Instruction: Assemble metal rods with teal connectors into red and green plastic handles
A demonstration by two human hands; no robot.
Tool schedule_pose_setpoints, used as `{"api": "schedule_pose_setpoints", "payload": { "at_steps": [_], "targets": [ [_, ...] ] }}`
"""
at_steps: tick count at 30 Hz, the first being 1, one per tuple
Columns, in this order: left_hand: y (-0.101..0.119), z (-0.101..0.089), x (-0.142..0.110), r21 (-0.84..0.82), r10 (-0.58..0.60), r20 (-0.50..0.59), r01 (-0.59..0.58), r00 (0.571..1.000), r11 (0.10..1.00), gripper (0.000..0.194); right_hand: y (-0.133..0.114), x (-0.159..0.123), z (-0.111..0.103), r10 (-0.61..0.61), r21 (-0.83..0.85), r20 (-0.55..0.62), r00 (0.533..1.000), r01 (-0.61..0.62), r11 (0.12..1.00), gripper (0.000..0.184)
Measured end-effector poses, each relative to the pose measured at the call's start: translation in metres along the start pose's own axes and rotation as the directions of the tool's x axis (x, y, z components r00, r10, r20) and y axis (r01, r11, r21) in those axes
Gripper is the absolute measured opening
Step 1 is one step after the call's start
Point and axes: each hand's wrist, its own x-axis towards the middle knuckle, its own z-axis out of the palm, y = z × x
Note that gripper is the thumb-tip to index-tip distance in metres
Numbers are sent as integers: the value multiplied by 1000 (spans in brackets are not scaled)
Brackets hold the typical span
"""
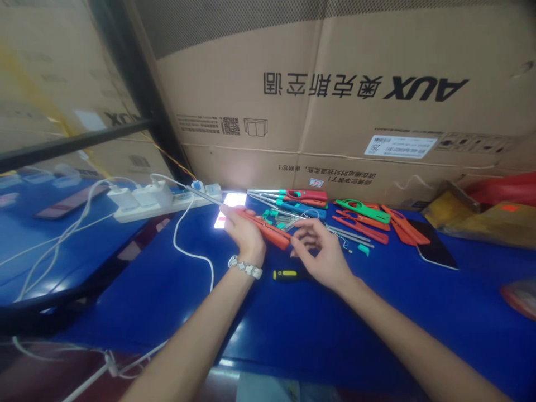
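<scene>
My left hand (245, 231) is closed around the orange-red handle of a long-necked lighter (274, 233), whose thin metal tube points up to the left. At the handle's rear end, the curled fingers and thumb of my right hand (320, 251) meet the lighter; anything small between the fingertips is hidden. Just below lies a black and yellow screwdriver (287, 275). Behind my hands are red and blue lighter bodies (304, 195) with metal tubes, and small green parts (270, 214). Right of them lie a green handle shell (363, 210) and several orange-red shells (404, 225).
A white power strip (184, 200) with plugs and cables stands at the left, near a bright phone screen (230, 209). A dark phone (435, 245) lies at the right on the blue table (167, 312). A large cardboard box (234, 67) stands behind.
</scene>
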Motion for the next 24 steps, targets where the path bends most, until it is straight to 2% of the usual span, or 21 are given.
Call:
{"api": "schedule_pose_setpoints", "payload": {
  "at_steps": [3, 6, 9, 14, 24],
  "targets": [
    [-1, 0, -2, 17, 16, 23, -17, 1000, 1000, 54, -4, -1, 5, -66, -176, 20, 998, 68, 982, 31],
    [-1, 1, -7, 27, 30, 51, -32, 998, 999, 54, -6, 1, 11, -47, -328, 25, 999, 53, 943, 28],
    [0, 1, -12, 20, 46, 108, -49, 993, 999, 53, -6, 3, 14, 24, -280, 50, 998, -9, 960, 20],
    [1, 2, -16, 2, 83, 203, -85, 976, 996, 50, -2, -1, 15, 86, -74, 37, 996, -83, 994, 25],
    [-2, -2, -10, 173, 128, 152, -154, 980, 973, 57, -7, -6, 17, -10, -227, 32, 999, 17, 974, 17]
  ]
}}
